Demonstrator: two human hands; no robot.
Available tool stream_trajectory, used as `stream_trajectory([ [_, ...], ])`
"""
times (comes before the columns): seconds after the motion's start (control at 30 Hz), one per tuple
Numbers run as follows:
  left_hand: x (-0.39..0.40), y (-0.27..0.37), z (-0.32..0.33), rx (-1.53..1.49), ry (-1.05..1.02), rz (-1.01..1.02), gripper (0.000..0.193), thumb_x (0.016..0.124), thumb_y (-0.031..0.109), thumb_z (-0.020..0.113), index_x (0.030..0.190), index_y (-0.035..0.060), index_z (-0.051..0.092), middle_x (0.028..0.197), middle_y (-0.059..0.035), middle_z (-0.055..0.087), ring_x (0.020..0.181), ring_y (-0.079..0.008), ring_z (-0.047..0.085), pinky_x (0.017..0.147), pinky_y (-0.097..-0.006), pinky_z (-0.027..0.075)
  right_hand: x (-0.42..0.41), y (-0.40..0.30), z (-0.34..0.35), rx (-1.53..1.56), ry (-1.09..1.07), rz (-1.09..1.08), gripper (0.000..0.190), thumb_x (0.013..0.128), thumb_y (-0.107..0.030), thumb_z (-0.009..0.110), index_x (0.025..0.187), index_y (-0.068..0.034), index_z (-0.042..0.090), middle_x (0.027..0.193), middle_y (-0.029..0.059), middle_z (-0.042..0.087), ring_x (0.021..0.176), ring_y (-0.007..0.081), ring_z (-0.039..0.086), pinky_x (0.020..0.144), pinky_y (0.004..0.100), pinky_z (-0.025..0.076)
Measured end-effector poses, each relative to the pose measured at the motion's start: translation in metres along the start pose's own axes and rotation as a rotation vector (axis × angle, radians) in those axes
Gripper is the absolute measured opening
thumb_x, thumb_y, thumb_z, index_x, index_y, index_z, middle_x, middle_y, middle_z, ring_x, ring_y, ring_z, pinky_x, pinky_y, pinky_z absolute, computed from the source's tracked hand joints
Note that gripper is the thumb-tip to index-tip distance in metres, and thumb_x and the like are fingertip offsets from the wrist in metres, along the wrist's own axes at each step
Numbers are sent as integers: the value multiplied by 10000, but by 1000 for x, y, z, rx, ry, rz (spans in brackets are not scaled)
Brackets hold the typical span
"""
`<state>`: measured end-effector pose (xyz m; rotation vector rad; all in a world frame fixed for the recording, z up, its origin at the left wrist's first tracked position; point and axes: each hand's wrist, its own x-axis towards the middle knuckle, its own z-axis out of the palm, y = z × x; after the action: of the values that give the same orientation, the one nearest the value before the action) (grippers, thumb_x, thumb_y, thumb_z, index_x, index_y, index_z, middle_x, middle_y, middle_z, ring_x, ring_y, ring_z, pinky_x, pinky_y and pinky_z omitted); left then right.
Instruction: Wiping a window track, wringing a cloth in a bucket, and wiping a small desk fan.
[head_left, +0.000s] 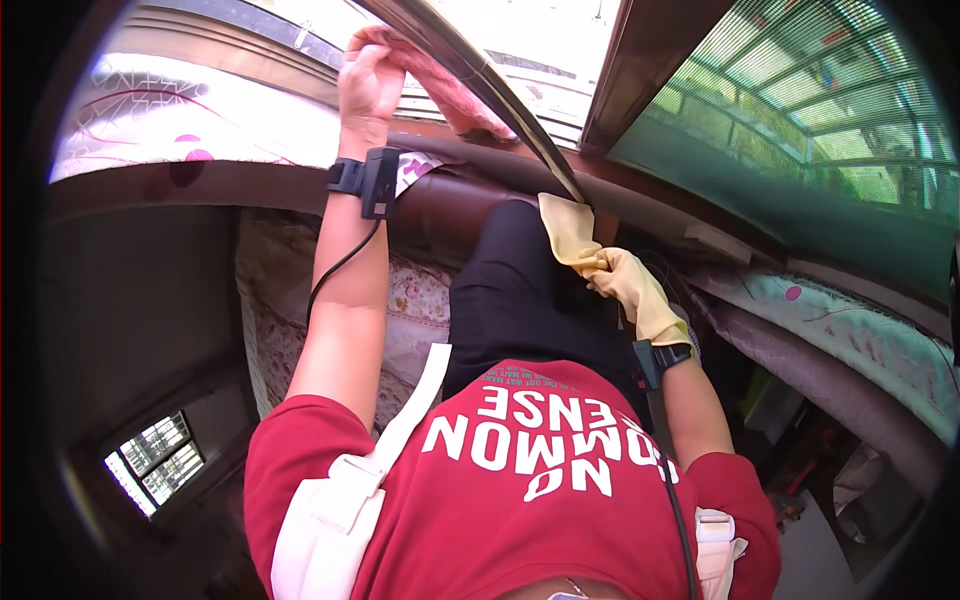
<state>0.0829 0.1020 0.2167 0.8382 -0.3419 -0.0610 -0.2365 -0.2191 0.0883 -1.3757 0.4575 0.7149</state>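
Note:
My left hand is bare and raised to the open window, its fingers closed on one end of a pink cloth. The cloth trails from that hand behind a shiny metal pole down to the sill. My right hand wears a yellow rubber glove and is closed around a loose piece of the same colour, apparently a second yellow rubber glove. The flared end of that piece points up at the pole's lower end.
A brown window frame and a green mesh screen stand on the right. Patterned curtain fabric lies along the left sill, with another curtain at right. Floral padded fabric is beside my dark-trousered leg.

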Motion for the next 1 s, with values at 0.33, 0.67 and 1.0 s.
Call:
stream_trajectory([
  [0.33,-62,-197,-112,1102,69,-638,249,834,36,689,1071,5,620,969,-115,677,1019,-222,665,865,-365,551,-21,-36,-12,-444,483,-314,135,911,-75,620,1046,-71,620,972,173,674,875,363,660,753,399,523],
  [0.67,-59,-246,-106,1156,63,-563,326,807,90,744,1098,14,618,979,-128,681,1025,-239,667,870,-375,552,-45,-51,-15,-755,481,-479,86,797,6,580,837,-46,636,866,147,605,889,350,607,798,428,491],
  [1.0,-1,-116,-160,1414,752,-53,480,741,181,834,1140,35,610,971,-147,686,1023,-288,670,885,-398,548,-47,-50,-7,-294,417,-367,117,775,32,471,800,-22,572,827,99,572,879,271,544,785,340,441],
])
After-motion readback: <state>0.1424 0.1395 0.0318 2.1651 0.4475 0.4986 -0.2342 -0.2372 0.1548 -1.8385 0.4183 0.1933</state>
